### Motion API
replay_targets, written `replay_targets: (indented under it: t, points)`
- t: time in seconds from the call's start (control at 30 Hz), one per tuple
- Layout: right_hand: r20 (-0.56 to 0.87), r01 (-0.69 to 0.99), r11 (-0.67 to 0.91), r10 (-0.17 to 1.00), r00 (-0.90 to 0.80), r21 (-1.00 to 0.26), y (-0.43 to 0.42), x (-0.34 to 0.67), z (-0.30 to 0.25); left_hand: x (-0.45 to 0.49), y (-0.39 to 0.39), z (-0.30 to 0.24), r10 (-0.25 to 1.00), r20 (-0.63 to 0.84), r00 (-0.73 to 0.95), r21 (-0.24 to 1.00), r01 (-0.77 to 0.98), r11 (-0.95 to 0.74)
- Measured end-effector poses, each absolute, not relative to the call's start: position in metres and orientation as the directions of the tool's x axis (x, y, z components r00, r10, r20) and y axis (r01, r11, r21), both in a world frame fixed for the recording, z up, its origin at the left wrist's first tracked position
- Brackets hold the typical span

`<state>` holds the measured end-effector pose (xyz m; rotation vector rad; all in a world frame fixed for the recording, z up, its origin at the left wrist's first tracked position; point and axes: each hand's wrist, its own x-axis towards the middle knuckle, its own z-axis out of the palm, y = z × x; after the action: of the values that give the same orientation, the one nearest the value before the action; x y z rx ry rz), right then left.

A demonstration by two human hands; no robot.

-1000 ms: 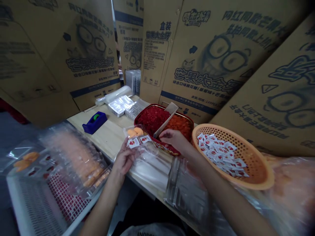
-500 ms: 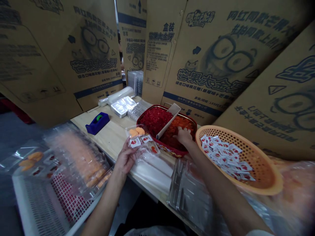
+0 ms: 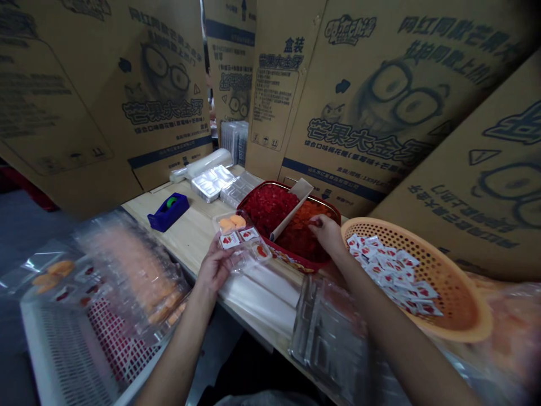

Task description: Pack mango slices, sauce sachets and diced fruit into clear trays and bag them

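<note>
Left hand: we see the left hand [image 3: 214,268] with its fingers clamped on the near corner of a clear tray [image 3: 244,241]. It is held level just above the table [image 3: 190,239], which we judge keeps its contents in their compartments.
Tray contents: orange pieces at the far end, two sachets in the middle, one red piece nearest the tin.
Right hand: the right hand [image 3: 328,234] dips into the red tin [image 3: 291,261], fingertips curled down among the orange-red pieces. We cannot tell whether they pinch anything.
Tin divider: a cardboard strip [image 3: 291,206] separates two colours of pieces.
Layout: tin and orange basket [image 3: 465,332] of sachets sit beside the tray, likely for easy reach.
Tray versus fingers: touching the left fingers, apart from the right.
</note>
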<state>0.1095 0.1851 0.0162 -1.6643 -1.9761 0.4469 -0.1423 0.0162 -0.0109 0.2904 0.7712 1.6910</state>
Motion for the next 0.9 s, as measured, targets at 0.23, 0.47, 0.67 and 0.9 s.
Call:
replay_targets:
  t: [0.23,0.47,0.67,0.9]
  points:
    - [-0.029,0.014,-0.026,0.973,-0.229,-1.0,0.141,0.062,0.048,-0.138,0.019,-0.006,0.938,-0.216,-0.273,0.602,-0.793,-0.092]
    - [-0.101,-0.007,-0.13,0.805,-0.584,-0.992,0.08,-0.013,0.041,-0.137,0.021,-0.008,0.935,-0.209,-0.288,0.612,-0.784,-0.105]
    - [-0.105,-0.002,-0.136,0.776,-0.622,-0.991,0.079,-0.025,0.027,-0.138,0.022,-0.006,0.927,-0.215,-0.308,0.601,-0.789,-0.122]
    - [-0.156,-0.042,-0.218,0.806,-0.571,-0.975,0.078,-0.025,0.031,-0.14,0.023,-0.008,0.929,-0.224,-0.296,0.565,-0.816,-0.124]
